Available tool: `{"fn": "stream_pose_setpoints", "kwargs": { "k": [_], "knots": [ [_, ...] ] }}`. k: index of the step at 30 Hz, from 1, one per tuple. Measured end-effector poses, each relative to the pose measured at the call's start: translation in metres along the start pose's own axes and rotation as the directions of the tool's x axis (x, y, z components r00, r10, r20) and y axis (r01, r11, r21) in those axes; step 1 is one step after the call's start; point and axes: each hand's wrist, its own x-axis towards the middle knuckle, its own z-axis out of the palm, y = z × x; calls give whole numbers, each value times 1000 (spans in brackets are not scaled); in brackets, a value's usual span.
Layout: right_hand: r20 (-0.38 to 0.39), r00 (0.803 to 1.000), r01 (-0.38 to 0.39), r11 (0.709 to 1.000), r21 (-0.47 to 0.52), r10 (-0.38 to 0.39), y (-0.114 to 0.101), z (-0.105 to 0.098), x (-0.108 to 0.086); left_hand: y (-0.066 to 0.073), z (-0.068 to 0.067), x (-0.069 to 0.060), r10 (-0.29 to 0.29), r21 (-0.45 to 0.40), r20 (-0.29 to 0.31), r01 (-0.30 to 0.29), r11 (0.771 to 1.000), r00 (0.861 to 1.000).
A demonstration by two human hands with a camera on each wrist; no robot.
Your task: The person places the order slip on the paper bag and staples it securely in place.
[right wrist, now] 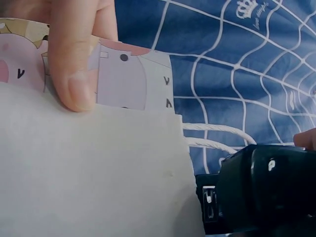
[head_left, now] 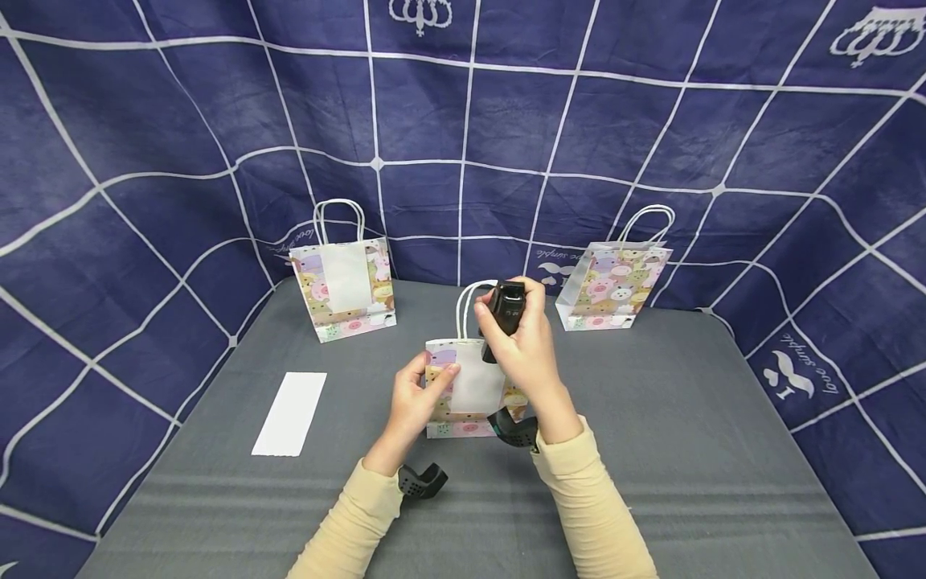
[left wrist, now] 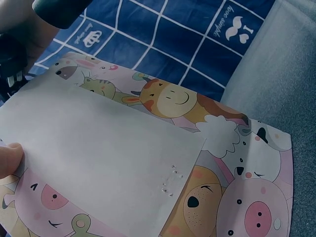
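My right hand (head_left: pixel 534 346) grips a black stapler (head_left: pixel 509 307) at the top edge of the middle paper gift bag (head_left: pixel 463 428). The bag carries cartoon animals and white twisted handles, and a white paper strip (head_left: pixel 477 386) lies over its front. In the right wrist view, the nose of the stapler (right wrist: pixel 261 187) is at the strip's upper edge; whether it has closed on the paper is hidden. My left hand (head_left: pixel 415 396) pinches the bag's left side, its thumb (right wrist: pixel 79 89) on the front at the strip's edge. Small specks show low on the strip (left wrist: pixel 98 148) in the left wrist view.
A similar bag (head_left: pixel 382 277) with a white strip stands at the back left. Another bag (head_left: pixel 615 285), its animal print uncovered, stands at the back right. One loose white paper strip (head_left: pixel 289 414) lies left on the grey table (head_left: pixel 687 450). Blue checked cloth (head_left: pixel 419 112) hangs behind.
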Motion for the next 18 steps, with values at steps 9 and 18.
{"fn": "stream_pose_setpoints", "kwargs": {
  "k": [9, 18],
  "knots": [
    [25, 998, -59, 998, -17, 59, -3, 3, 1, 1, 1, 0, 18, 28, -23, -18, 999, 1000],
    [22, 997, -72, 996, -61, 74, -3, 6, -1, 2, 1, 0, 1, 30, -20, 0, 1000, 1000]
  ]
}}
